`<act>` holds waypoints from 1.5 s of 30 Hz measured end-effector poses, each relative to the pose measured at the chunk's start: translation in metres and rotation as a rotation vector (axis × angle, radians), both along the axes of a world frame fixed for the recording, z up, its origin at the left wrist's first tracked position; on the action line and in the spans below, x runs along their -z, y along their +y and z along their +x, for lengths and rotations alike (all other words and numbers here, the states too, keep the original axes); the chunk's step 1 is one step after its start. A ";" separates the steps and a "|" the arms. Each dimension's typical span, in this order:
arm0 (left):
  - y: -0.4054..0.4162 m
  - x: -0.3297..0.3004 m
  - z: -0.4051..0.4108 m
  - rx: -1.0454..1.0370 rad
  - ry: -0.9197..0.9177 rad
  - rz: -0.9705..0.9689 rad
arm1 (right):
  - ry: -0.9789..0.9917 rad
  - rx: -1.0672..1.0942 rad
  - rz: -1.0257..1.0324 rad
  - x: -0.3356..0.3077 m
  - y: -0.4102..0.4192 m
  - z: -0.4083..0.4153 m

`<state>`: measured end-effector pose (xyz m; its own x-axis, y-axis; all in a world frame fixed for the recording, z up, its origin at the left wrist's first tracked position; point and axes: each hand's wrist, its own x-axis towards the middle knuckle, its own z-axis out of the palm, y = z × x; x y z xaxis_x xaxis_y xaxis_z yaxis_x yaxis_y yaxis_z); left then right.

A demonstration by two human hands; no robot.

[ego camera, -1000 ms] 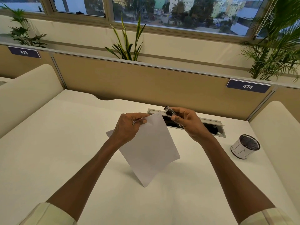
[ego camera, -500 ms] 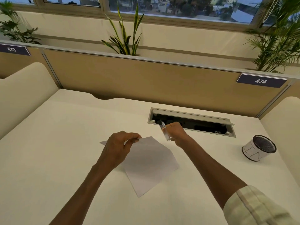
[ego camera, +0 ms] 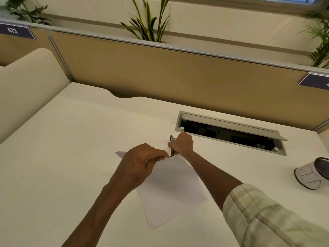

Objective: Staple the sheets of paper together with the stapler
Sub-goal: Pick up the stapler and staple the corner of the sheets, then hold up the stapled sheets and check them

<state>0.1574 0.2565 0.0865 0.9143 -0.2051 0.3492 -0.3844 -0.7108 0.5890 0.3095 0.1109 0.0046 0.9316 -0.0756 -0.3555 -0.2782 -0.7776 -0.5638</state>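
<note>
Pinching the sheets of paper (ego camera: 170,189) with my left hand (ego camera: 140,161) while my right hand (ego camera: 183,145) grips the stapler (ego camera: 172,147) at their far corner.

The sheets lie flat on the white desk (ego camera: 71,157), under and nearer than both hands. My right fist is closed around the small stapler, held nearly upright just beyond my left fingertips. Beyond my right hand sits an open cable tray (ego camera: 231,132); a pen cup (ego camera: 315,173) lies well to its right.

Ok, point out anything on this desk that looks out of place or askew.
The cup at the desk's right edge lies tipped on its side, mouth facing right. The paper sits skewed, but the left hand pinches it for the stapler in the right hand.
</note>
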 end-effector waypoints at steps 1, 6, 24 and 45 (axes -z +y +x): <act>0.000 0.000 0.000 0.006 0.006 0.002 | 0.004 0.001 -0.002 0.002 0.002 -0.001; 0.004 0.005 0.003 -0.008 -0.006 0.002 | 0.073 0.010 -0.029 0.020 0.014 0.002; -0.023 -0.024 0.004 -0.013 -0.047 -0.052 | 0.160 -0.148 0.709 -0.078 -0.093 -0.078; -0.116 -0.141 -0.048 -0.475 -0.447 -0.276 | -0.540 -0.059 0.816 -0.180 -0.213 -0.202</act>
<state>0.1099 0.1409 0.2277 0.6399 0.3307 0.6936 -0.3164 -0.7092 0.6300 0.1076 -0.1022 0.1846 0.9787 0.0559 0.1976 0.2023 -0.0970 -0.9745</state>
